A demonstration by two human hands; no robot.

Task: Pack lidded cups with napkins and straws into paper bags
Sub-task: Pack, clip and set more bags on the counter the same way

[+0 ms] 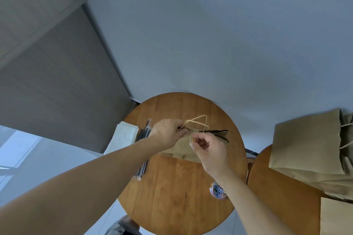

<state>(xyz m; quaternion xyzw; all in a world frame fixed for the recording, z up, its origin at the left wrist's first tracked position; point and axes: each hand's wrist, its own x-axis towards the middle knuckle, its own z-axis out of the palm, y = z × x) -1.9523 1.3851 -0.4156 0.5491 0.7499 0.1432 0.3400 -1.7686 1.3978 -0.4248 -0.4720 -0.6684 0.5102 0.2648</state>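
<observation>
A brown paper bag (181, 147) stands on the round wooden table (172, 187), its top edges pressed together and its twine handles (196, 123) sticking up. My left hand (168, 133) pinches the bag's top edge near the handles. My right hand (208, 149) hovers just beside the bag's mouth and pinches a small yellow paper clip (193, 140) between thumb and forefinger. Wrapped black straws (143, 139) and a stack of white napkins (122, 137) lie at the table's left edge. No cup shows; the bag's inside is hidden.
A small clear tub of coloured paper clips (217, 190) sits near the table's right edge. On a second round table (277, 196) to the right lies a pile of flat paper bags (309, 149). A grey wall and a cabinet rise behind.
</observation>
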